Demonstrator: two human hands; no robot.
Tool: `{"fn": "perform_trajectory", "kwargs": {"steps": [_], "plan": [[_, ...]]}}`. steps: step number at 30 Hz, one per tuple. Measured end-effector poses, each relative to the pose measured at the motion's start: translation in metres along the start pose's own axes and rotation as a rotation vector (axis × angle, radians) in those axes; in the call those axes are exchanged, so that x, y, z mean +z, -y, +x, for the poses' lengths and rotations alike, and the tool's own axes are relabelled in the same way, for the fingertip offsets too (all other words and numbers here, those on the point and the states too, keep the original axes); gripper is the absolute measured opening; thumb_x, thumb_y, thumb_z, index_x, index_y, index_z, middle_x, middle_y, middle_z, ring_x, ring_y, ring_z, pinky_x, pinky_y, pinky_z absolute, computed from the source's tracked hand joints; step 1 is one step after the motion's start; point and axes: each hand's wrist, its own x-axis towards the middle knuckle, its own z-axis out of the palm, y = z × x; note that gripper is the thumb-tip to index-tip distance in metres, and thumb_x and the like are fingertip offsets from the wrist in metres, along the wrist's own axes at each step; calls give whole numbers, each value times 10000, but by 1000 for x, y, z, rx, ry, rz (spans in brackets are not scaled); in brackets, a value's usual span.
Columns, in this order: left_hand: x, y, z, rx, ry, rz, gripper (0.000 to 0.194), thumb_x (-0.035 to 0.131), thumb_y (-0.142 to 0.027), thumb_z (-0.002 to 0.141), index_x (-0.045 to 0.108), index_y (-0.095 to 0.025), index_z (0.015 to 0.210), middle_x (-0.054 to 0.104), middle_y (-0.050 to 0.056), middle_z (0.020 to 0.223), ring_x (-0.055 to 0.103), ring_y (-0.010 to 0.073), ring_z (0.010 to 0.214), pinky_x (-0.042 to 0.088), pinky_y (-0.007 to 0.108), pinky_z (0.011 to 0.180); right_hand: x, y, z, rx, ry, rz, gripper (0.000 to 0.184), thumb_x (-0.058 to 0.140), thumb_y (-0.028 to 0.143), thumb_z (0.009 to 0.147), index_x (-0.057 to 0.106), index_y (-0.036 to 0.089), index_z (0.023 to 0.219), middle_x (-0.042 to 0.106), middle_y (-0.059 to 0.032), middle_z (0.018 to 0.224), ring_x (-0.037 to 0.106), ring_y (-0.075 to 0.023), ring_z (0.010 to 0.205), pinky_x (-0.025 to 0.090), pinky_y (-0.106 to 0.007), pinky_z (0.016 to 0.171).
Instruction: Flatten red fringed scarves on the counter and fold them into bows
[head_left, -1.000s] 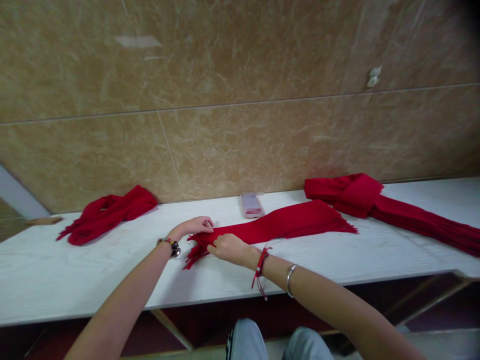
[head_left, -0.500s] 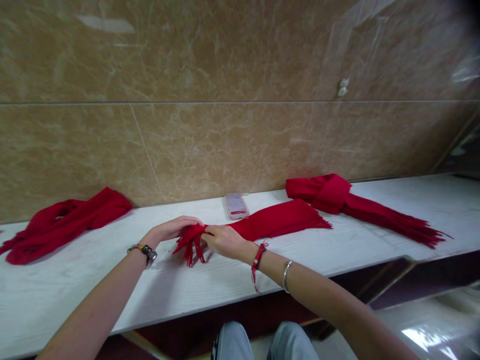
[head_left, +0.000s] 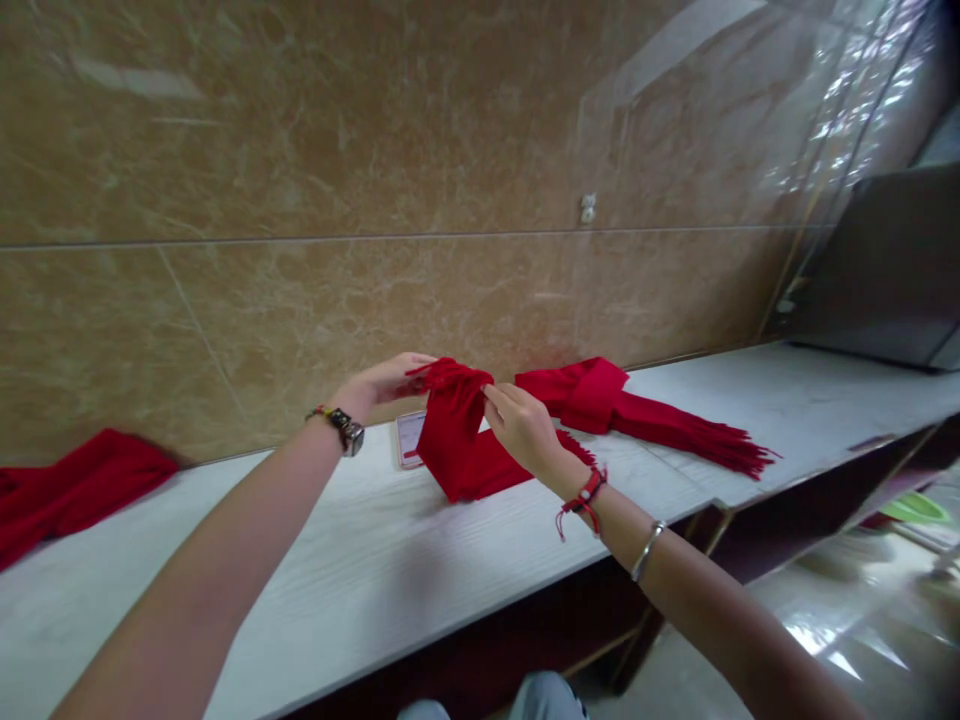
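Both hands hold up the fringed end of a red scarf (head_left: 455, 447) above the white counter (head_left: 360, 580). My left hand (head_left: 394, 378) grips the end's left side, its fingertips partly behind the fringe. My right hand (head_left: 523, 425) pinches the right corner between thumb and fingers. From there the scarf hangs down and folds over the rest of its length, which lies on the counter; its other fringe shows just behind my right wrist. A second red scarf (head_left: 592, 393), wrapped into a knot with a long fringed tail, lies to the right. Another red scarf (head_left: 90, 490) lies bunched at the left.
A phone (head_left: 409, 440) lies by the wall behind the held scarf. A dark box-like object (head_left: 885, 270) stands at the counter's far right. Below the front edge are dark open shelves (head_left: 810, 540), and a green basin (head_left: 915, 507) is low on the right.
The fringed end has been lifted off the counter and carried rightward, folding the scarf over itself. The view has turned right, bringing the dark box-like object and green basin into sight.
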Motion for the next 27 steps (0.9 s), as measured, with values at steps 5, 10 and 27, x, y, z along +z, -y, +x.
{"fn": "perform_trajectory", "kwargs": {"steps": [5, 10, 27], "plan": [[65, -3, 85, -61, 52, 153, 164, 553, -233, 708, 574, -107, 605, 525, -31, 486, 403, 48, 415, 299, 175, 427, -13, -54, -33, 178, 125, -129, 293, 369, 113, 823, 597, 138, 1005, 632, -107, 927, 572, -176, 840, 455, -276, 758], [117, 32, 118, -113, 56, 281, 179, 516, -231, 730, 565, -107, 611, 532, -11, 495, 447, 71, 421, 326, 195, 437, -10, -86, -59, 375, 378, -187, 373, 385, 190, 842, 500, 139, 1193, 628, -115, 1006, 584, -179, 895, 444, -262, 760], [84, 94, 40, 6, 48, 683, 436, 434, -425, 799, 534, -148, 1120, 567, 99, 1170, 524, 223, 1022, 363, 310, 895, 9, -83, -26, -34, 464, -176, 313, 382, 317, 882, 568, 160, 1079, 551, -122, 1132, 499, -215, 1030, 382, -327, 851]]}}
